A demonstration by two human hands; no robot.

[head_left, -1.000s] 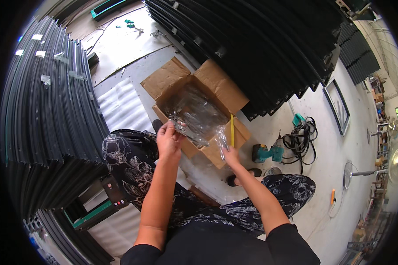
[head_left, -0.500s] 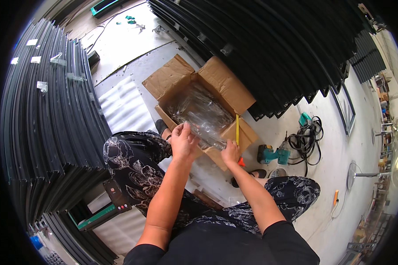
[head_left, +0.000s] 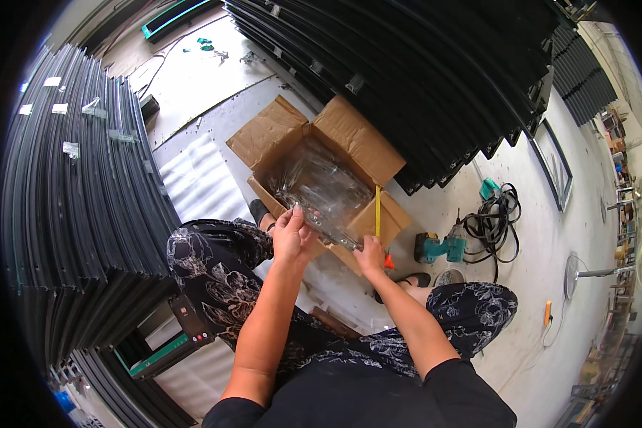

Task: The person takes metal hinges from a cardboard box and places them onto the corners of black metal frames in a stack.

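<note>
Clear plastic film wraps a narrow, greyish strip-shaped piece, which spans the gap between the two hands and slants from far left to near right. Its left end sits in the left hand, whose thumb and fingertips pinch it. At the other end, the right hand has its fingers bent and gripping; just how the fingertips press is partly hidden. The wrapped piece is above the near side of an open brown cardboard box with its flaps folded outward. Inside the box lie crinkled transparent plastic packets.

Across the right flap runs a thin yellow strip, and near its lower end, just right of the right hand, shows a small orange-red piece. Farther right on the pale floor lies a teal and black cordless drill, with a loosely coiled black cable beside it. Left of the box is a rippled white sheet. Tall stacks of long black frames stand at the left and at the far right.
</note>
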